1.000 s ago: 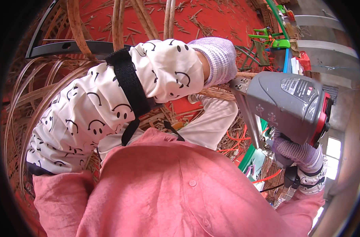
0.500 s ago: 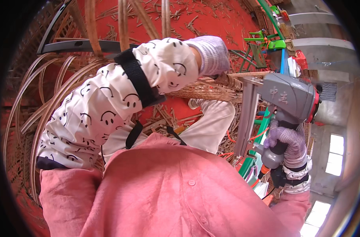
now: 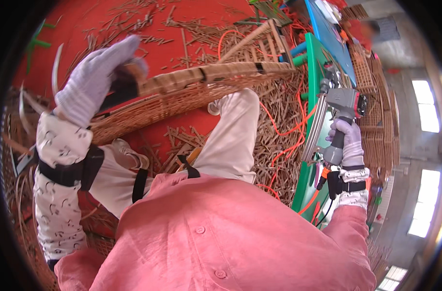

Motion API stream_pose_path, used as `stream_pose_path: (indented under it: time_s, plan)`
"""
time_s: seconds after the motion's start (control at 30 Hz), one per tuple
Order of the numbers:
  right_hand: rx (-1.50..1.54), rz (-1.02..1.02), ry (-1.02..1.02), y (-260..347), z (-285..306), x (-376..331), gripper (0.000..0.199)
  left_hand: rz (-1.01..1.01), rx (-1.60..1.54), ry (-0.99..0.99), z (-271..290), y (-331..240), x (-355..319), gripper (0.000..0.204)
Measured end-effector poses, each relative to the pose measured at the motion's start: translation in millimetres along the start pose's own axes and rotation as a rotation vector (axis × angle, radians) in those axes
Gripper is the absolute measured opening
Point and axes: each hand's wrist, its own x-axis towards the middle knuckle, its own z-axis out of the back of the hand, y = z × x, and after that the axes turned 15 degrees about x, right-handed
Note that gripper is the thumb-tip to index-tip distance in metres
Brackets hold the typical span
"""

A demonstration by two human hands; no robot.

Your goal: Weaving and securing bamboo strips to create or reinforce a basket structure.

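Observation:
My left hand (image 3: 98,80), in a pale lavender knit glove, is closed over the left end of a curved woven rattan panel (image 3: 182,97). The panel lies across my lap side, its thick rim wrapped in tan strips with dark bands, and its right end reaches toward the bench. Part of the grip is hidden behind the fingers. On the right, my gloved right hand (image 3: 346,138) wraps round the handle of a grey pneumatic nail gun (image 3: 341,99). The gun is held up beside the green bench, apart from the panel. An orange air hose (image 3: 309,205) runs from its handle.
A green bench (image 3: 316,60) and a blue tabletop (image 3: 330,41) stand at the right, with stacked woven panels (image 3: 376,116) beyond. Orange hoses (image 3: 285,154) loop over rattan scraps (image 3: 277,109) on the red floor (image 3: 196,13). A blurred person (image 3: 360,35) is in the far right background.
My left hand has swung far left, bringing the panel round so its rim now stretches across the view. The curved loose strips have moved left. My right hand still holds the nail gun, slightly further left.

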Motion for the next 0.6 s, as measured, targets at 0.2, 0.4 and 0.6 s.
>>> stream_pose_path:
  time_s: [0.2,0.4,0.6]
  plan:
    - [-0.409,-0.093,-0.267,-64.7,81.5,86.1,0.023,0.217,0.065,0.014,3.3,2.5,-2.5,0.032]
    - [-1.037,-0.121,-0.465,-117.1,140.9,165.5,0.046,0.097,0.218,0.114,-5.5,-9.2,-1.4,0.041]
    - [-0.150,-0.252,-0.494,-115.3,187.8,118.2,0.065,0.186,0.532,0.352,1.1,-13.8,1.3,0.047]
